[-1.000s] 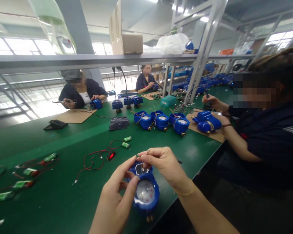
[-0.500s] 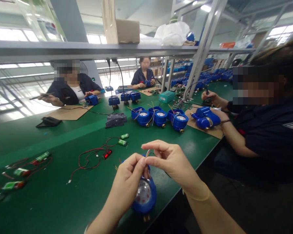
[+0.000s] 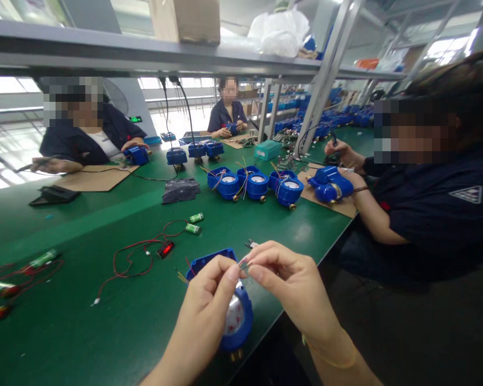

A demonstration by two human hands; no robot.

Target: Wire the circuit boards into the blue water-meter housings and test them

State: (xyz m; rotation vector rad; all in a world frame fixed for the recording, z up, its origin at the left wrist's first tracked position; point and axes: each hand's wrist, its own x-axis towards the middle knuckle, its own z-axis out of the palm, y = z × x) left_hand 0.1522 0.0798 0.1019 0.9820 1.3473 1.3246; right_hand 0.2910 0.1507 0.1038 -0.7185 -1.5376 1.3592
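My left hand (image 3: 207, 303) is closed in a pinch on thin wires (image 3: 244, 265), held up above a blue water meter (image 3: 244, 321). At the free ends of these wires, the thumb and fingertips of my right hand (image 3: 295, 281) come together round them. The meter lies on the green table near its front edge, its round dial partly hidden by my left hand. Behind that hand, the meter's blue box (image 3: 215, 258) shows, with yellow and red wires sticking out at its left. Just past my right fingertips lies a small pair of pliers or cutters (image 3: 251, 244), partly covered.
Three more wired meters (image 3: 257, 185) stand farther back. Left of my hands lie a small red-digit display (image 3: 166, 250) and green batteries (image 3: 193, 229) on red leads. A grey cloth (image 3: 181, 190) lies behind them. A co-worker (image 3: 422, 187) sits at right, holding a meter; two others sit across.
My right hand's fingers have closed in from a wider spread onto the wire ends. The whole view has shifted slightly, and the pliers or cutters now show beyond my right hand.
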